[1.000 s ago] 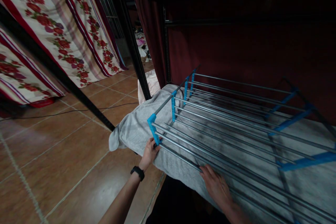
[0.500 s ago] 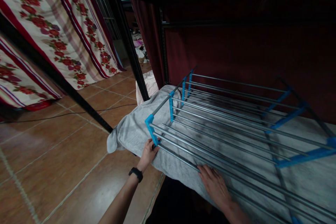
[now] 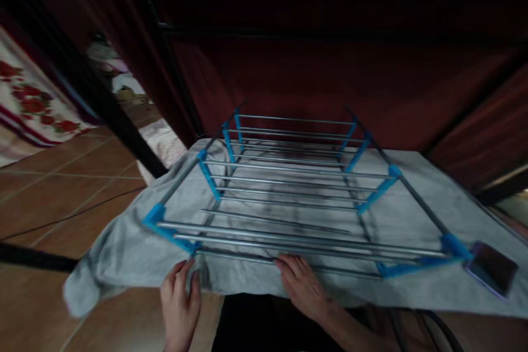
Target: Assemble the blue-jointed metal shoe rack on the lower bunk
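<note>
A rack of grey metal tubes (image 3: 297, 172) with blue plastic connectors (image 3: 208, 179) lies on a grey blanket (image 3: 136, 253). My left hand (image 3: 180, 300) is just below the rack's front left corner connector, thumb and fingers apart; whether the fingertips touch the rack is unclear. My right hand (image 3: 303, 289) has its fingers bent over the lowest front tube, near its middle. A separate tube (image 3: 272, 221) slants inside the frame, its two ends away from the connectors.
A phone (image 3: 490, 268) rests on the blanket by the front right corner. Dark metal posts (image 3: 119, 121) and a dark red curtain (image 3: 289, 77) enclose the bed. Floral cloth (image 3: 37, 99) hangs at left, and a cable (image 3: 82, 212) crosses the tiled floor.
My view has swung right, bringing the rack's right end and the phone into sight. My left hand has eased off the corner connector, its thumb now apart. The right hand stays on the front tube.
</note>
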`<move>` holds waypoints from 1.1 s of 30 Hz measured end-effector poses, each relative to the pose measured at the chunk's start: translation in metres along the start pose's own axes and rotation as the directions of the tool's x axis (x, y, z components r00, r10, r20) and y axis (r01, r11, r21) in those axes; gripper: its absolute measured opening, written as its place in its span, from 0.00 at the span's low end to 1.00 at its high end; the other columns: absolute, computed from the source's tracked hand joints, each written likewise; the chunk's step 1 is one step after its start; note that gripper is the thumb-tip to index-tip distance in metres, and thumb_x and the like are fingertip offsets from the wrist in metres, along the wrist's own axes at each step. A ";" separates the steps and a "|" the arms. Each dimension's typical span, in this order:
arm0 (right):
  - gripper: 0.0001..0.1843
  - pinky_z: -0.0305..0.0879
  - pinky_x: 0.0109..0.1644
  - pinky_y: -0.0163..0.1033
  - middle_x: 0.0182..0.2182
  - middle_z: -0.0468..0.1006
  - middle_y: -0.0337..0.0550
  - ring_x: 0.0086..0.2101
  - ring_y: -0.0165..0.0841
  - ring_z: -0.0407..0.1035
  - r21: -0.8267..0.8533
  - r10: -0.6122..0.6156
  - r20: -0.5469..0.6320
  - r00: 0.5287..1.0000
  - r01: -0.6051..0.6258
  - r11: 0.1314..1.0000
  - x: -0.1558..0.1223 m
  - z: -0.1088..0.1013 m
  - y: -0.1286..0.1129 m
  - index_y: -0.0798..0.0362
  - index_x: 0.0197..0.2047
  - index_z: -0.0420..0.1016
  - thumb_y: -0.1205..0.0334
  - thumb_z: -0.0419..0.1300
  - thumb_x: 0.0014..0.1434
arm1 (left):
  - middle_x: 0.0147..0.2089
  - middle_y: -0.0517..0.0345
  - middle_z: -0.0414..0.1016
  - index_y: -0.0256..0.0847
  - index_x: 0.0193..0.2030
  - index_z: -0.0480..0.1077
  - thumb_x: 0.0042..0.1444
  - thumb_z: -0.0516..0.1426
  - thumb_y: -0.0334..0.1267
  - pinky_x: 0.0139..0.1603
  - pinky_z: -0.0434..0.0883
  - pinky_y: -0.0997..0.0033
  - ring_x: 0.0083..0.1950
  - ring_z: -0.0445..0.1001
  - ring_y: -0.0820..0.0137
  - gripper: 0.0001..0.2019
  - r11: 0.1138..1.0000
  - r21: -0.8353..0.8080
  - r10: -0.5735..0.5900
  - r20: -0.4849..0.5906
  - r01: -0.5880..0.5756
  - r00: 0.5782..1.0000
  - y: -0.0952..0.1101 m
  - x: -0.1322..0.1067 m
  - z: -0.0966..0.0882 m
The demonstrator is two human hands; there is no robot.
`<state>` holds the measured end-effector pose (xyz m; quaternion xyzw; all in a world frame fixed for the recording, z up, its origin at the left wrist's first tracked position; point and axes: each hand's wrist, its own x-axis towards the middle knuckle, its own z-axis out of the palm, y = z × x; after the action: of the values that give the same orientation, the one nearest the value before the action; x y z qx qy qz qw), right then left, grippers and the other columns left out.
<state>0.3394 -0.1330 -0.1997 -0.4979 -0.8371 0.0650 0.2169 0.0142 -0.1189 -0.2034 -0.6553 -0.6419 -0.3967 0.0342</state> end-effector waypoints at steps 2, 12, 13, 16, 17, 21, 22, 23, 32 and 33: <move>0.24 0.66 0.60 0.45 0.54 0.74 0.46 0.52 0.37 0.69 0.080 0.050 -0.040 0.998 -0.046 0.996 -0.018 -0.006 -0.002 0.48 0.61 0.67 0.72 0.50 0.64 | 0.58 0.44 0.66 0.51 0.67 0.58 0.65 0.49 0.38 0.58 0.67 0.47 0.58 0.68 0.52 0.23 0.977 -0.007 0.214 0.126 -0.215 0.969 0.017 -0.007 0.009; 0.08 0.69 0.43 0.40 0.36 0.71 0.43 0.39 0.35 0.69 0.396 0.650 -0.386 0.654 -0.519 0.757 -0.140 -0.032 0.059 0.49 0.41 0.66 0.68 0.48 0.64 | 0.61 0.53 0.72 0.51 0.70 0.58 0.61 0.47 0.26 0.61 0.68 0.53 0.60 0.70 0.59 0.31 0.630 -0.156 0.721 0.480 -0.761 0.499 0.098 0.009 0.112; 0.07 0.69 0.43 0.40 0.36 0.70 0.43 0.39 0.35 0.69 0.421 0.699 -0.428 0.573 -0.558 0.715 -0.149 -0.037 0.070 0.49 0.42 0.65 0.67 0.48 0.63 | 0.60 0.53 0.73 0.51 0.69 0.60 0.60 0.46 0.24 0.61 0.68 0.53 0.60 0.71 0.60 0.31 0.637 -0.149 0.707 0.502 -0.756 0.498 0.098 0.010 0.119; 0.12 0.69 0.47 0.42 0.42 0.71 0.46 0.44 0.37 0.69 0.481 0.768 -0.501 0.400 -0.609 0.631 -0.162 -0.052 0.101 0.50 0.49 0.64 0.65 0.51 0.61 | 0.55 0.53 0.76 0.48 0.63 0.68 0.59 0.44 0.23 0.59 0.70 0.58 0.56 0.74 0.62 0.29 0.671 -0.150 0.685 0.500 -0.726 0.531 0.093 0.013 0.134; 0.16 0.69 0.50 0.43 0.45 0.72 0.46 0.47 0.37 0.69 0.488 0.774 -0.495 0.394 -0.610 0.624 -0.162 -0.056 0.110 0.50 0.52 0.63 0.65 0.51 0.60 | 0.54 0.53 0.78 0.47 0.61 0.71 0.60 0.45 0.24 0.58 0.71 0.60 0.54 0.75 0.63 0.27 0.673 -0.167 0.693 0.483 -0.721 0.535 0.090 0.013 0.137; 0.17 0.67 0.55 0.47 0.43 0.74 0.45 0.45 0.37 0.70 0.442 0.769 -0.380 0.514 -0.630 0.639 -0.153 -0.070 0.134 0.52 0.50 0.68 0.65 0.51 0.57 | 0.50 0.54 0.79 0.47 0.56 0.73 0.63 0.48 0.29 0.54 0.72 0.64 0.50 0.77 0.63 0.21 0.652 -0.246 0.738 0.423 -0.717 0.526 0.084 0.016 0.143; 0.16 0.67 0.54 0.47 0.41 0.75 0.44 0.44 0.37 0.70 0.429 0.767 -0.357 0.533 -0.636 0.642 -0.151 -0.072 0.138 0.52 0.48 0.69 0.65 0.51 0.57 | 0.50 0.54 0.79 0.48 0.56 0.73 0.63 0.48 0.30 0.53 0.72 0.64 0.49 0.77 0.63 0.20 0.650 -0.253 0.742 0.415 -0.717 0.526 0.084 0.017 0.143; 0.16 0.67 0.53 0.46 0.41 0.75 0.44 0.43 0.37 0.70 0.424 0.767 -0.343 0.543 -0.638 0.642 -0.149 -0.074 0.141 0.52 0.48 0.70 0.65 0.51 0.56 | 0.49 0.55 0.80 0.48 0.56 0.73 0.64 0.48 0.31 0.52 0.72 0.63 0.48 0.77 0.63 0.19 0.648 -0.257 0.746 0.405 -0.717 0.529 0.084 0.017 0.143; 0.08 0.67 0.48 0.43 0.37 0.76 0.44 0.39 0.36 0.71 0.372 0.764 -0.283 0.580 -0.668 0.645 -0.145 -0.088 0.152 0.52 0.40 0.72 0.61 0.55 0.57 | 0.51 0.53 0.79 0.45 0.58 0.72 0.63 0.47 0.30 0.50 0.71 0.62 0.50 0.77 0.61 0.21 0.647 -0.197 0.744 0.377 -0.737 0.552 0.092 0.018 0.139; 0.07 0.67 0.47 0.42 0.36 0.76 0.43 0.38 0.36 0.71 0.363 0.765 -0.286 0.578 -0.673 0.644 -0.144 -0.089 0.152 0.52 0.38 0.71 0.61 0.55 0.57 | 0.52 0.53 0.79 0.46 0.58 0.72 0.62 0.47 0.28 0.52 0.70 0.61 0.51 0.76 0.61 0.22 0.646 -0.177 0.737 0.398 -0.742 0.546 0.092 0.018 0.138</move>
<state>0.5586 -0.1911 -0.2119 -0.7708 -0.4820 0.1303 0.3956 0.1572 -0.0438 -0.2447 -0.9346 -0.2990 -0.1840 0.0574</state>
